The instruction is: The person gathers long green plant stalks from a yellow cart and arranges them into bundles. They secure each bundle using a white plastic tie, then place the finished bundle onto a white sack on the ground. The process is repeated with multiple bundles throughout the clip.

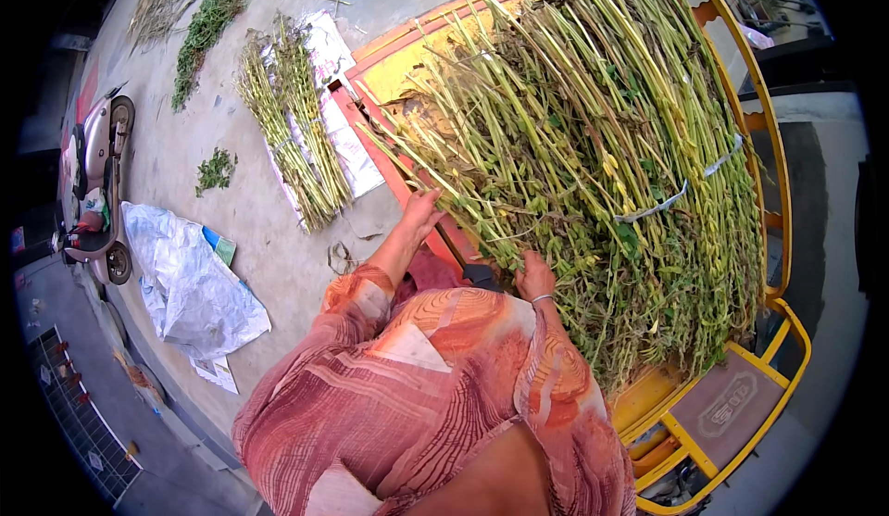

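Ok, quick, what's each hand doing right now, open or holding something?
Left hand: at the near edge of the plant stalks; grip can't be told.
Right hand: fingers partly hidden among leafy stalks; grip can't be told.

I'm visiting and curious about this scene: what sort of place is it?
Probably a paved yard, perhaps by a farmhouse: a yellow-railed cargo bed holds a heap of cut stalks, stalk bundles lie on white sheeting on the ground, and a scooter stands at the left.
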A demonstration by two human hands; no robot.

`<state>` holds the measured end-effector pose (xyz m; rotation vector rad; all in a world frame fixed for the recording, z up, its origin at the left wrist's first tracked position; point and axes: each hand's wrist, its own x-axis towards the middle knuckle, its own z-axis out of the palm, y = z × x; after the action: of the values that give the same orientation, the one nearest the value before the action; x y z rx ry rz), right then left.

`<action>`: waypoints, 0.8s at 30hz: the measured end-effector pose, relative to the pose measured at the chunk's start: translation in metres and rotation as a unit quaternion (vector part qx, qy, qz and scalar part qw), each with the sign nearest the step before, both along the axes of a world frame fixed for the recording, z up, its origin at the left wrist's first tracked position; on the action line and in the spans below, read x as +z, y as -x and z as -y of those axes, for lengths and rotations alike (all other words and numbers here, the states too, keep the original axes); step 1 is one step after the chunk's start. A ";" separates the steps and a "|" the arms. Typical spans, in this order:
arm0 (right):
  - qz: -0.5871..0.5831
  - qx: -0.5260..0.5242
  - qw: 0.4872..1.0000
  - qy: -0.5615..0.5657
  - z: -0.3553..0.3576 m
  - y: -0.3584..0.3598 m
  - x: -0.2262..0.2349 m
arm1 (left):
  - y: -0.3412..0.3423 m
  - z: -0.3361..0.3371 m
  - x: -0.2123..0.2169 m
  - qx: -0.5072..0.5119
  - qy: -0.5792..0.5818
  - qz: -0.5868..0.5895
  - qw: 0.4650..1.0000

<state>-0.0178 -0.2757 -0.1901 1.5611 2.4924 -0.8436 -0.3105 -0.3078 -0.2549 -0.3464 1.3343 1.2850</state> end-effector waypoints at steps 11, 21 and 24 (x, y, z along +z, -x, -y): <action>-0.133 -0.051 0.990 0.013 0.001 -0.015 0.003 | 0.001 0.016 0.026 -0.048 -0.101 0.075 0.991; -0.216 -0.129 0.968 -0.016 0.004 -0.035 0.022 | -0.015 0.014 0.046 -0.063 -0.211 0.093 0.971; -0.220 -0.095 0.969 -0.062 -0.015 -0.032 0.037 | -0.016 0.031 0.049 -0.058 -0.211 0.052 0.974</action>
<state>0.0139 -0.2611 -0.1526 1.8510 2.7656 -1.2005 -0.2946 -0.3393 -0.2060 -0.0368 0.9485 1.3908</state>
